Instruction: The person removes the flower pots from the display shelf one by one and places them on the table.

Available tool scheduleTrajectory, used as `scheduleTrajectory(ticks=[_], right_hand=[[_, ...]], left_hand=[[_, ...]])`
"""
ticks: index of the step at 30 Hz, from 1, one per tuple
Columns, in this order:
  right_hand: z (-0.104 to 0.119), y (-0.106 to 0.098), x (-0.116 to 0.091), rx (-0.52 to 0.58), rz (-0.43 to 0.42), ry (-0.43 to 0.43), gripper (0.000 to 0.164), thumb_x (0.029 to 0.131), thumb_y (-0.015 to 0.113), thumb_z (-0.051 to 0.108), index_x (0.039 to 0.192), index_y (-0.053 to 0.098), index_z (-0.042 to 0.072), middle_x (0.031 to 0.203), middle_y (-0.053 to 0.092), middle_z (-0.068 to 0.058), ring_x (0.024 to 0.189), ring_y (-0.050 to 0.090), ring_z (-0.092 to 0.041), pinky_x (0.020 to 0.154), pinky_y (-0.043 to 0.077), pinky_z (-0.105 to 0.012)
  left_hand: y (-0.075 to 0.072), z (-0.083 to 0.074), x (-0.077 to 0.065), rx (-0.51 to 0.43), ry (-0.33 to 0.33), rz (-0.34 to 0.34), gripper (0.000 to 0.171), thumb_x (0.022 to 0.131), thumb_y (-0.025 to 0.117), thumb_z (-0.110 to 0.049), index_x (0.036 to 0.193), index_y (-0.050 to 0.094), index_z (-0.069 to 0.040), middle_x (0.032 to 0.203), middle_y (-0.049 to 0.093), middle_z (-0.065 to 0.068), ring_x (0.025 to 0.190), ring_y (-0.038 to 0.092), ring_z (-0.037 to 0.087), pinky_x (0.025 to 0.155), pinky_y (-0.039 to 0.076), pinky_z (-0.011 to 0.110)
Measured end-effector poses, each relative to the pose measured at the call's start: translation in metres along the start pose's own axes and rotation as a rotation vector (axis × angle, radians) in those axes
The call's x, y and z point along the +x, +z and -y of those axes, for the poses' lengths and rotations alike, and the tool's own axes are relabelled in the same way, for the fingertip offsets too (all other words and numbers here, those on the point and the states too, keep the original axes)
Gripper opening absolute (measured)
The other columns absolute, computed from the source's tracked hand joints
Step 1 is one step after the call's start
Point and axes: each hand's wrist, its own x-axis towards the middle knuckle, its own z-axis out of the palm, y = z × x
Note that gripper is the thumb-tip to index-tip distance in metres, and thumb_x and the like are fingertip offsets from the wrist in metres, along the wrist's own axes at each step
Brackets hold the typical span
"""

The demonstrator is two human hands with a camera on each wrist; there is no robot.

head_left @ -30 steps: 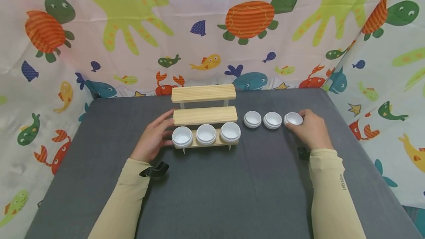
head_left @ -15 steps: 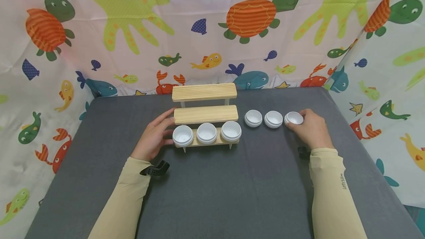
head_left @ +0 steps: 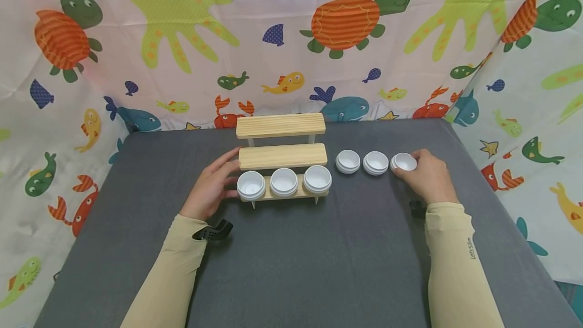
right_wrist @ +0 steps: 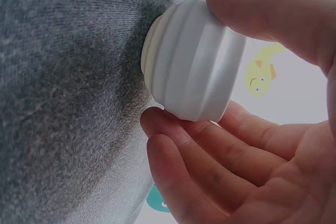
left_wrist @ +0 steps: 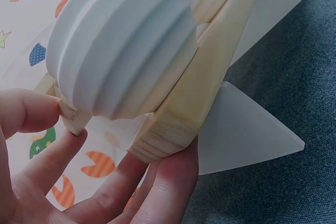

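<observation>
A three-tier wooden display stand (head_left: 282, 157) stands at the middle of the table. My left hand (head_left: 207, 189) holds its left end; in the left wrist view the thumb (left_wrist: 26, 111) and index finger pinch one board's end, while other fingers sit under the lowest board (left_wrist: 170, 129). That lowest board carries three white ribbed cups, the left one (head_left: 251, 185) nearest my hand. To the right, three similar cups line up on the table. My right hand (head_left: 429, 176) grips the outermost cup (right_wrist: 184, 61), thumb at its rim and fingers against the opposite side.
Left of the gripped cup stand the other two table cups, one in the middle (head_left: 375, 163) and one (head_left: 348, 161) close to the stand. The grey tabletop (head_left: 319, 262) ends at a sea-animal print curtain (head_left: 191, 85) behind and on both sides.
The head view has shifted very slightly. Both hands, the stand and the cups keep their places.
</observation>
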Motion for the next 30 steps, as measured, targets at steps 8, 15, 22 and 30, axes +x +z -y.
scheduleTrajectory(ticks=[8,15,22,30], right_hand=[[0.001,-0.003,0.002,-0.014,0.004,-0.006,0.074,0.097,0.074,0.046,0.141,0.051,-0.008,0.126,0.063,-0.031,0.106,0.06,-0.043,0.088,0.055,-0.061],[0.005,-0.01,-0.005,-0.029,-0.027,-0.014,0.085,0.098,0.073,0.051,0.148,0.047,-0.012,0.133,0.062,-0.035,0.112,0.062,-0.047,0.097,0.055,-0.067],[0.037,-0.015,-0.024,0.023,-0.11,-0.096,0.09,0.098,0.068,0.064,0.155,0.048,-0.003,0.15,0.059,-0.031,0.132,0.06,-0.05,0.106,0.051,-0.069],[0.102,0.002,-0.06,0.083,-0.106,-0.36,0.076,0.096,0.073,0.064,0.143,0.061,0.006,0.14,0.069,-0.019,0.124,0.068,-0.039,0.102,0.057,-0.061]], left_hand=[[0.0,0.0,0.0,-0.008,0.001,0.0,0.055,0.11,0.059,-0.047,0.163,0.046,-0.041,0.157,0.055,0.009,0.126,0.066,0.032,0.08,0.063,0.036],[0.0,-0.001,0.0,-0.005,-0.016,-0.001,0.054,0.109,0.06,-0.048,0.161,0.048,-0.044,0.158,0.054,0.008,0.129,0.064,0.034,0.081,0.063,0.036],[0.001,-0.002,0.001,0.009,-0.025,-0.002,0.055,0.109,0.059,-0.048,0.163,0.047,-0.044,0.159,0.053,0.008,0.128,0.064,0.034,0.08,0.062,0.036],[0.0,-0.002,-0.001,0.013,-0.02,-0.007,0.058,0.109,0.059,-0.048,0.165,0.045,-0.04,0.161,0.053,0.008,0.131,0.063,0.036,0.081,0.062,0.036]])
